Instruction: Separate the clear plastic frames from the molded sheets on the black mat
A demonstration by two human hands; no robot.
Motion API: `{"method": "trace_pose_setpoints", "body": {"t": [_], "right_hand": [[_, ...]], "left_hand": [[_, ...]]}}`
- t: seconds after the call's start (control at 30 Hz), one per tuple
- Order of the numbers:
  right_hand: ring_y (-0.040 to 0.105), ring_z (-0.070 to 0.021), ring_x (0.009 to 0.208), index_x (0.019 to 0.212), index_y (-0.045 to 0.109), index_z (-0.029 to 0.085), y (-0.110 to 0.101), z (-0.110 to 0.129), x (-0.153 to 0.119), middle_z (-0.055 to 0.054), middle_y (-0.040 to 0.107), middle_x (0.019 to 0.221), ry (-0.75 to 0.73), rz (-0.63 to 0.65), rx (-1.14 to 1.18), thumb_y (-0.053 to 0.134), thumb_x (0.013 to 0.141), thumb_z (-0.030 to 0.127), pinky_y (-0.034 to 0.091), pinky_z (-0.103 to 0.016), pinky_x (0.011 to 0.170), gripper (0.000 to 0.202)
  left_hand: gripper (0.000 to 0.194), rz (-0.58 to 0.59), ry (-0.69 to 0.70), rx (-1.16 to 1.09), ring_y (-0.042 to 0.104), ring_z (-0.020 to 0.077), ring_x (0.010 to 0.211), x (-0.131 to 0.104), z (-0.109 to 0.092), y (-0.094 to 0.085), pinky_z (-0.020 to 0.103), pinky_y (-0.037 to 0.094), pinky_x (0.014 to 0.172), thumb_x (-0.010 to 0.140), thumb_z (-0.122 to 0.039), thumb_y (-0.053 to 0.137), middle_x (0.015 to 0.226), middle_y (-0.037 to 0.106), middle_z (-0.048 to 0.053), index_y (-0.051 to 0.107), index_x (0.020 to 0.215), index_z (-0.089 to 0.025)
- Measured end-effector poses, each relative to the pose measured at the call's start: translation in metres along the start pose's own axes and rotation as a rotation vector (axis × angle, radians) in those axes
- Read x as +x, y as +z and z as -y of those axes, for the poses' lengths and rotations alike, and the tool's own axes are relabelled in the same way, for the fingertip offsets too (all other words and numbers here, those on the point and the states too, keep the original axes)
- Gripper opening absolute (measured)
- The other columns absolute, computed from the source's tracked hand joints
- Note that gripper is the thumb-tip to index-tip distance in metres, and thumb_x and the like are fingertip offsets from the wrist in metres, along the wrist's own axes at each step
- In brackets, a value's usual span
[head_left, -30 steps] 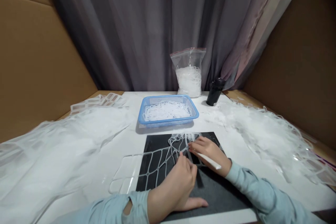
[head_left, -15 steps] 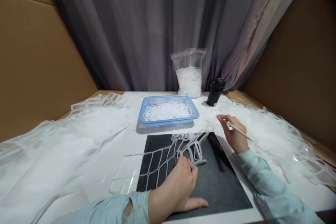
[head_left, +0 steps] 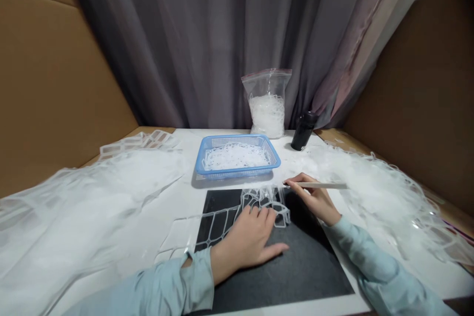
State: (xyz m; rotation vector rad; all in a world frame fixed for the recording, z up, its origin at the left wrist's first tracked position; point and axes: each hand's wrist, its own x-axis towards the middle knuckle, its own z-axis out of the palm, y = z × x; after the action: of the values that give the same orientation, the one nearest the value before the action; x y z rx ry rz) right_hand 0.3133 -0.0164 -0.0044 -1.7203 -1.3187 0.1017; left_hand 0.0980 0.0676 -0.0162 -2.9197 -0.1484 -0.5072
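Note:
A translucent white lattice sheet [head_left: 217, 229] lies across the dark mat [head_left: 296, 271], its left part reaching onto the white table. My left hand [head_left: 249, 237] rests palm down on the lattice, fingertips on its strands and thumb spread out over the mat. Beyond those fingers, the lattice's far right part is bunched and curled. My right hand [head_left: 311, 195] pinches a slim, pale, stick-like tool [head_left: 322, 185] just past the mat's far edge. The tool's dark tip is near the end of the bunched strands; whether they touch I cannot tell.
A blue basket [head_left: 202, 170] of small white pieces stands behind the mat. Farther back are a zip bag [head_left: 267, 113] of white pieces and a black bottle [head_left: 303, 131]. Piles of translucent lattice pieces lie left [head_left: 85, 207] and right [head_left: 381, 197], beside cardboard walls.
My right hand has moved left and down with the tool, which now points left. My left hand has flattened and shifted slightly. A lattice strip stretched toward the upper right has dropped back.

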Motion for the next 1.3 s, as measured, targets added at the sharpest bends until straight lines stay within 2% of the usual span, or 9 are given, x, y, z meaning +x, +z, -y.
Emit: {"method": "trace_pose_setpoints", "body": {"t": [0.13, 0.27, 0.33, 0.4, 0.5, 0.6, 0.97, 1.2, 1.3], "right_hand": [[0.067, -0.021, 0.084, 0.094, 0.07, 0.018, -0.001, 0.002, -0.002, -0.007, 0.073, 0.091, 0.005, 0.05, 0.044, 0.055, 0.096, 0.046, 0.052, -0.03, 0.07, 0.031], [0.068, -0.0201, 0.081, 0.089, 0.071, 0.019, 0.004, 0.002, -0.005, -0.006, 0.074, 0.087, -0.05, 0.267, 0.093, 0.059, 0.093, 0.044, 0.055, -0.031, 0.073, 0.028], [0.068, -0.0198, 0.08, 0.088, 0.07, 0.019, 0.008, 0.0, -0.006, -0.007, 0.073, 0.086, -0.067, 0.328, 0.101, 0.059, 0.093, 0.044, 0.055, -0.032, 0.074, 0.028], [0.068, -0.0199, 0.08, 0.088, 0.07, 0.019, 0.012, -0.002, -0.008, -0.007, 0.073, 0.086, -0.072, 0.353, 0.101, 0.059, 0.094, 0.045, 0.054, -0.033, 0.073, 0.029], [0.068, -0.0202, 0.081, 0.088, 0.07, 0.019, 0.014, -0.003, -0.008, -0.008, 0.073, 0.087, -0.076, 0.377, 0.102, 0.059, 0.093, 0.046, 0.055, -0.034, 0.075, 0.03], [0.068, -0.0206, 0.084, 0.088, 0.07, 0.019, 0.013, -0.003, -0.008, -0.008, 0.073, 0.089, -0.078, 0.394, 0.105, 0.06, 0.093, 0.044, 0.055, -0.034, 0.077, 0.028], [0.07, -0.021, 0.087, 0.089, 0.068, 0.019, 0.01, 0.0, -0.007, -0.008, 0.074, 0.091, -0.099, 0.397, 0.087, 0.057, 0.095, 0.044, 0.057, -0.034, 0.079, 0.028], [0.065, -0.0214, 0.085, 0.089, 0.069, 0.022, 0.014, -0.001, -0.009, -0.007, 0.072, 0.087, -0.213, 0.401, -0.024, 0.058, 0.095, 0.038, 0.053, -0.035, 0.077, 0.021], [0.064, -0.0217, 0.083, 0.088, 0.069, 0.023, 0.014, -0.001, -0.008, -0.006, 0.071, 0.085, -0.254, 0.357, -0.046, 0.057, 0.095, 0.037, 0.053, -0.034, 0.075, 0.02]], "left_hand": [[0.042, -0.072, -0.022, -0.057, 0.057, 0.0251, 0.079, 0.002, 0.007, 0.002, 0.041, 0.042, 0.078, 0.096, -0.051, 0.044, 0.085, 0.062, 0.009, 0.06, 0.097, -0.012], [0.039, -0.132, 0.042, -0.152, 0.057, 0.0245, 0.083, 0.002, 0.01, 0.002, 0.042, 0.043, 0.083, 0.09, -0.052, 0.047, 0.082, 0.06, 0.008, 0.059, 0.08, -0.016], [0.039, -0.14, 0.071, -0.194, 0.059, 0.0259, 0.092, 0.002, 0.011, 0.004, 0.044, 0.043, 0.091, 0.089, -0.052, 0.049, 0.091, 0.064, 0.01, 0.062, 0.085, -0.015], [0.036, -0.133, 0.096, -0.234, 0.059, 0.0267, 0.105, 0.002, 0.011, 0.007, 0.043, 0.042, 0.1, 0.091, -0.045, 0.049, 0.105, 0.066, 0.013, 0.063, 0.097, -0.013], [0.037, -0.109, 0.113, -0.287, 0.056, 0.0258, 0.119, 0.001, 0.012, 0.013, 0.041, 0.042, 0.106, 0.094, -0.038, 0.048, 0.123, 0.063, 0.015, 0.06, 0.114, -0.01], [0.04, -0.082, 0.113, -0.327, 0.057, 0.025, 0.12, -0.001, 0.012, 0.017, 0.04, 0.045, 0.105, 0.096, -0.038, 0.047, 0.126, 0.063, 0.016, 0.058, 0.121, -0.008], [0.04, -0.052, 0.1, -0.377, 0.057, 0.0272, 0.122, -0.001, 0.012, 0.017, 0.043, 0.046, 0.106, 0.095, -0.037, 0.048, 0.126, 0.063, 0.017, 0.059, 0.121, -0.008], [0.041, -0.049, 0.106, -0.39, 0.057, 0.0277, 0.121, 0.0, 0.013, 0.016, 0.042, 0.045, 0.106, 0.094, -0.036, 0.049, 0.126, 0.063, 0.017, 0.059, 0.121, -0.006], [0.041, -0.047, 0.104, -0.397, 0.057, 0.0284, 0.12, 0.0, 0.013, 0.015, 0.042, 0.045, 0.105, 0.094, -0.036, 0.05, 0.126, 0.063, 0.017, 0.06, 0.12, -0.006]]}}
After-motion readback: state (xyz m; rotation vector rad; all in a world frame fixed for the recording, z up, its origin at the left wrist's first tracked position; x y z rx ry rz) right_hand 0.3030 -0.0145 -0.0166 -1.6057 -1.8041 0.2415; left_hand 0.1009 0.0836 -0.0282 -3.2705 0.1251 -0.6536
